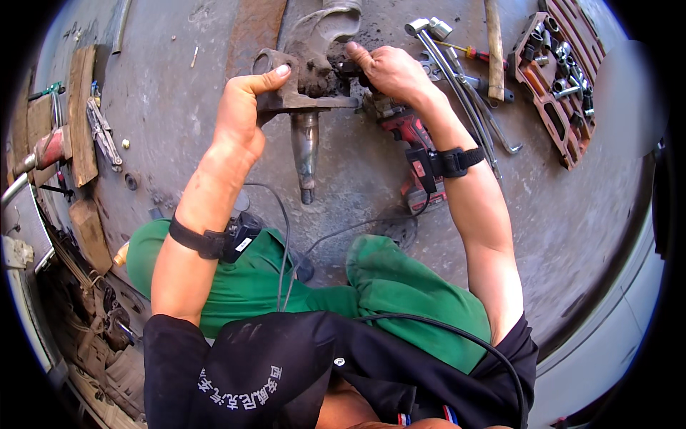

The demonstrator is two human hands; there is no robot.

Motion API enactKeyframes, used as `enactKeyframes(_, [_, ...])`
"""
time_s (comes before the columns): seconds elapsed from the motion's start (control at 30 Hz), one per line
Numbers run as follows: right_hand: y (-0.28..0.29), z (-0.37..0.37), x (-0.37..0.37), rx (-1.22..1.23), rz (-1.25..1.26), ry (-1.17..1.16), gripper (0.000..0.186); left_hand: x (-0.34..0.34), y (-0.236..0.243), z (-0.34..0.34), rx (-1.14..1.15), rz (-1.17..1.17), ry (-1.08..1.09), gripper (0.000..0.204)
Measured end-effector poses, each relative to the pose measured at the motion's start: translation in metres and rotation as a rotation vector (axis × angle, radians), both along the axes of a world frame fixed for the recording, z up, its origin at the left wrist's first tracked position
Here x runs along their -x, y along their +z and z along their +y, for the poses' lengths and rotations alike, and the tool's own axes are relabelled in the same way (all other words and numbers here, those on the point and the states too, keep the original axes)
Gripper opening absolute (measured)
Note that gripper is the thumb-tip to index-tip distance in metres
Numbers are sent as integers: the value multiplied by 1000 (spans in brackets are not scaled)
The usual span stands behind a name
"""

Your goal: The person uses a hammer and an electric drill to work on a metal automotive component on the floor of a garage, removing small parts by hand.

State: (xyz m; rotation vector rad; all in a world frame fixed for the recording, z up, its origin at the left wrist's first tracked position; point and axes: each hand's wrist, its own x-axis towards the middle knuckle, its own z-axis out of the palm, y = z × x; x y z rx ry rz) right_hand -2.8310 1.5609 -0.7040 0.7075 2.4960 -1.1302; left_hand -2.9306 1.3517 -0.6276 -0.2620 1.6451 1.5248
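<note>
A greasy steel steering knuckle [307, 102] stands in front of me, its tapered spindle [306, 143] pointing toward me. My left hand [241, 107] is closed on the left edge of its flange, with the thumb laid over the top. My right hand [394, 71] is at the knuckle's right side. Its thumb rests near a small dark piece beside the dirt-caked middle, and its curled fingers are mostly hidden. Under the right forearm lies a red and black cordless impact wrench [401, 127]. Behind the knuckle is a curved, worn metal part [336, 21].
Long wrenches [457, 79], a red-and-yellow screwdriver [473, 53] and a wooden handle [494, 50] lie at right. Beyond them is an open socket case [529, 79]. Wooden planks [82, 114], a red jack [51, 146] and a metal ring [131, 181] are at left. Cables [282, 214] hang between my forearms.
</note>
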Motion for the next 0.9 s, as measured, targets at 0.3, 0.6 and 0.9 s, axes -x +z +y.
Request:
enactKeyframes(0.3, [0,-7,2,-59,-9,7,77,0,0,1,-16,7,-15,24])
enactKeyframes(0.6, [-20,-3,2,-53,58,46,75,-4,1,5,-24,12,-4,18])
enactKeyframes(0.9, [-2,-9,-5,-145,157,76,75,-2,1,3,-12,3,-13,24])
